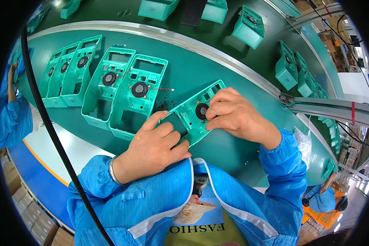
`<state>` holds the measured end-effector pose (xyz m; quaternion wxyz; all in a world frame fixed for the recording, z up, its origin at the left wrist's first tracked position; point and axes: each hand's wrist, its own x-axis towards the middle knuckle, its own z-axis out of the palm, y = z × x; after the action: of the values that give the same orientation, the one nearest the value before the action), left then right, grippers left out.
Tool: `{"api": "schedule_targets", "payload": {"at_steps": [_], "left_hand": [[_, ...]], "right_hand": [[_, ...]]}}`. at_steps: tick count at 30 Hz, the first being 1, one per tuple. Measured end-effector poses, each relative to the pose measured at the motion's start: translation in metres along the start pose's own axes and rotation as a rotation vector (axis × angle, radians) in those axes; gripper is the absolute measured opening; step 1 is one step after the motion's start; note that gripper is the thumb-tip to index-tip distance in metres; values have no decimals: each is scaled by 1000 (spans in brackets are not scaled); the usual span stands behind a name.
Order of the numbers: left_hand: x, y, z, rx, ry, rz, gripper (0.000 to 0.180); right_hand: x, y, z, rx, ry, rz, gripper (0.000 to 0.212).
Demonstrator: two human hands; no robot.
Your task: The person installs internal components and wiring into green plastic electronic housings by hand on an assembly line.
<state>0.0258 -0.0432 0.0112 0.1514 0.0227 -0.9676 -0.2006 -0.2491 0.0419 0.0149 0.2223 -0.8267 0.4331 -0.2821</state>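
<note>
A green plastic housing (pixel 190 121) lies tilted on the green table in front of me, its open inner side up. My left hand (pixel 153 145) grips its left end, with the index finger stretched along the far edge and the other fingers curled over the near side. A round black speaker (pixel 201 111) sits in the housing. My right hand (pixel 235 117) is at the housing's right side, thumb and fingers pinched together right beside the speaker. Whatever is between those fingertips is hidden.
To the left stand several similar housings with speakers, the nearest one (pixel 162 67) trailing a thin red wire (pixel 162 89). Beyond a metal rail (pixel 180 42), more housings (pixel 249 28) rest on a dark green belt. A black cable (pixel 55 135) hangs at the left. Co-workers in blue (pixel 15 123) are at both sides.
</note>
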Motion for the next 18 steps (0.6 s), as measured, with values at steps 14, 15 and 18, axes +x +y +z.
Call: {"api": "schedule_targets", "payload": {"at_steps": [14,15,18], "left_hand": [[2,2,0,28,-14,-3,27],[1,2,0,31,-13,3,27],[1,0,-2,28,-32,-4,28]], "right_hand": [[-2,-12,-1,-306,-22,-106,19],[-1,-12,-1,-326,-64,-110,18],[0,-10,-2,-334,-89,-88,18]]}}
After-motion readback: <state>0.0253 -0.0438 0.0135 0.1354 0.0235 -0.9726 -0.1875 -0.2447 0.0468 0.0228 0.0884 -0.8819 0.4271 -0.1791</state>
